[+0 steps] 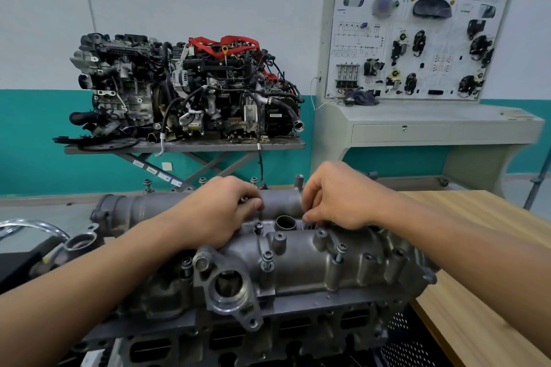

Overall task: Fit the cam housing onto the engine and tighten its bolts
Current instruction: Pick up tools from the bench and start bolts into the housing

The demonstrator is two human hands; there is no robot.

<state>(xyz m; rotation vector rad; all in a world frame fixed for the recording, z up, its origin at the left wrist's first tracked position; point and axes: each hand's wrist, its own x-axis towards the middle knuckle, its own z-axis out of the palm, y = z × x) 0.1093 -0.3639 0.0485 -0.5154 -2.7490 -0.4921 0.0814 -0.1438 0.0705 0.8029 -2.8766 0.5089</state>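
Note:
The grey cast cam housing [298, 262] lies on top of the engine [238, 334] in front of me. Several bolts stand in its holes, among them one [267, 258] near the front and one [340, 250] to the right, both raised. My left hand [220, 211] rests on the housing's middle and pinches a small bolt at its fingertips. My right hand [337, 197] is curled over the far right part, fingertips pinching something small beside the round open bore [285, 222]; what it holds is mostly hidden.
A wooden table [477, 247] runs along the right. Behind stand two complete engines [185, 89] on a scissor lift table [185, 146], and a grey training board console [417, 48]. A chrome pipe [32, 225] curves at the left.

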